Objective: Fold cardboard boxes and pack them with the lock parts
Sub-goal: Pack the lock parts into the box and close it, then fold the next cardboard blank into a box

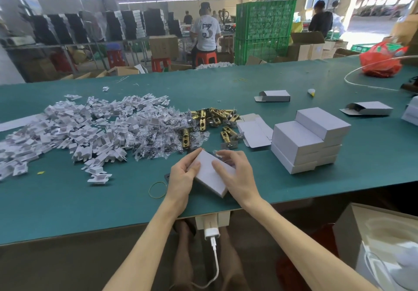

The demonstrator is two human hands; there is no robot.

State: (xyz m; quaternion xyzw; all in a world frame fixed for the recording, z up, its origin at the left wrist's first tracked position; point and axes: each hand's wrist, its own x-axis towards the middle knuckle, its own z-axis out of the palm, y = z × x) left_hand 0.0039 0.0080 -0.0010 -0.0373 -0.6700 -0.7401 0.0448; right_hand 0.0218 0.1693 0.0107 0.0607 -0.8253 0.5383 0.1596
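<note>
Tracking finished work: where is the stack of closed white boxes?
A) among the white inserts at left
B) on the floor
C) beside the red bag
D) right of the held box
D: the stack stands on the green table, right of the box that the left hand and right hand grip.

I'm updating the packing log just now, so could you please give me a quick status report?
Left hand and right hand both grip white box. Box looks closed, near table edge. Rubber band beside left wrist, not blocking.
</note>
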